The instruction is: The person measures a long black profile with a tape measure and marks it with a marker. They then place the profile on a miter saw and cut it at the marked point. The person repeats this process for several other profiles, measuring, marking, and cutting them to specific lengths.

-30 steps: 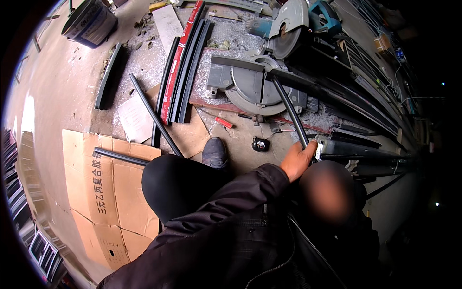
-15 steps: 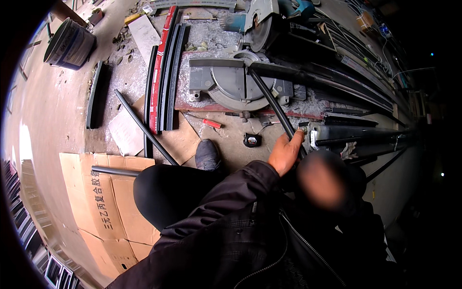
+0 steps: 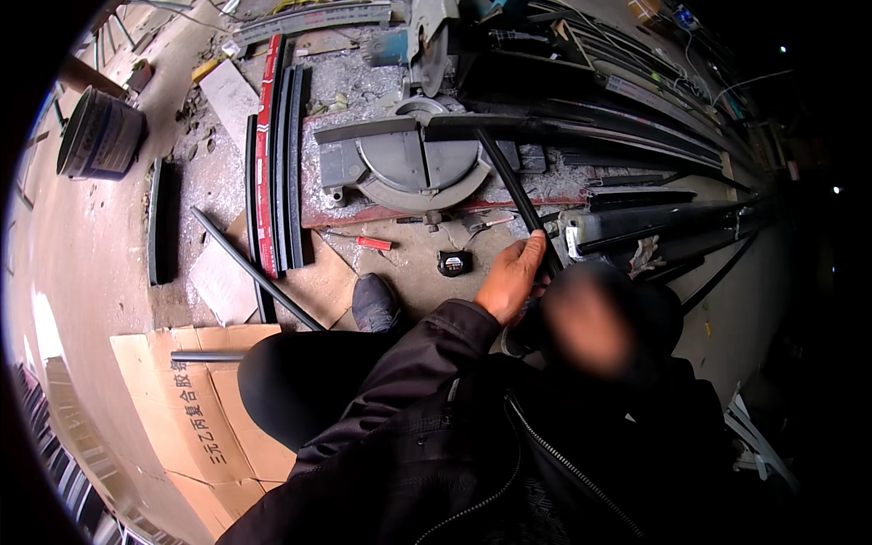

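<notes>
My left hand (image 3: 509,280) is closed around a slim black profile bar (image 3: 514,186), thumb on top. The bar slants away from me, its far end at the fence of a grey miter saw table (image 3: 386,163), right of the slot. Just right of that hand, a blurred patch covers what seems to be my right hand (image 3: 589,322); its fingers cannot be made out, nor whether it touches the bar's hidden near end. The saw's blade (image 3: 436,64) is raised behind the table. Before my shoe lie a black tape measure (image 3: 455,263) and a red-handled tool (image 3: 373,243).
Long dark profiles (image 3: 645,150) are stacked at the right. Upright red and black strips (image 3: 263,168) lie left of the saw. Flattened cardboard (image 3: 213,422) covers the floor at lower left, with a black tube (image 3: 204,356) across it. A bucket (image 3: 100,134) stands far left.
The view has shifted, so most things sit farther left. Relative to the saw table, the bar's far end has moved right, away from the slot. My left hand keeps its hold.
</notes>
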`<state>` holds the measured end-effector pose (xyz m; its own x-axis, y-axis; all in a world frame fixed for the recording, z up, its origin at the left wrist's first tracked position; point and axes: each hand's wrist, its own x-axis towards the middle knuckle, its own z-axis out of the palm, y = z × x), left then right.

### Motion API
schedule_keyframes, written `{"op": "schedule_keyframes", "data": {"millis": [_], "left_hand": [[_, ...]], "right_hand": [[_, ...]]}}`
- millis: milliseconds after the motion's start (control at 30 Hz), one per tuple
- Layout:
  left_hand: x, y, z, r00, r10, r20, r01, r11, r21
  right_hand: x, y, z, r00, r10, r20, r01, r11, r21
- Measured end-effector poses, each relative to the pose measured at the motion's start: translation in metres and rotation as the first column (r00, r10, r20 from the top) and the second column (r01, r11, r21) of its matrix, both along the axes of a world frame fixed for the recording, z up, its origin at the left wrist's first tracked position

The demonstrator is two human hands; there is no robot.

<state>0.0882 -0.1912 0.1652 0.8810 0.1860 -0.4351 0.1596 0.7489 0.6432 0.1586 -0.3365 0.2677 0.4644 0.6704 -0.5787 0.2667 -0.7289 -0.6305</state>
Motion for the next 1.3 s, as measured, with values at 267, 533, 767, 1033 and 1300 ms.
{"op": "schedule_keyframes", "data": {"millis": [267,533,767,1033,1300], "left_hand": [[-0.009,0.011,-0.011,0.999,0.053,-0.014,-0.053,0.998,-0.027],[-0.004,0.005,-0.019,0.999,0.034,-0.009,-0.034,0.999,0.003],[-0.008,0.013,-0.024,0.999,0.035,-0.035,-0.034,0.999,0.026],[-0.013,0.021,-0.018,0.995,0.098,-0.032,-0.098,0.995,0.006],[-0.010,0.021,0.013,0.994,0.092,0.062,-0.096,0.993,0.074]], "right_hand": [[0.034,0.029,-0.004,0.855,-0.489,-0.172,0.510,0.852,0.117],[0.104,0.036,-0.013,0.366,-0.858,-0.361,0.901,0.229,0.368],[0.114,0.043,-0.026,0.186,-0.795,-0.578,0.925,-0.056,0.375],[0.139,0.051,-0.004,0.403,-0.846,-0.350,0.706,0.044,0.707],[0.090,0.034,0.081,0.806,-0.591,-0.040,0.479,0.610,0.632]]}}
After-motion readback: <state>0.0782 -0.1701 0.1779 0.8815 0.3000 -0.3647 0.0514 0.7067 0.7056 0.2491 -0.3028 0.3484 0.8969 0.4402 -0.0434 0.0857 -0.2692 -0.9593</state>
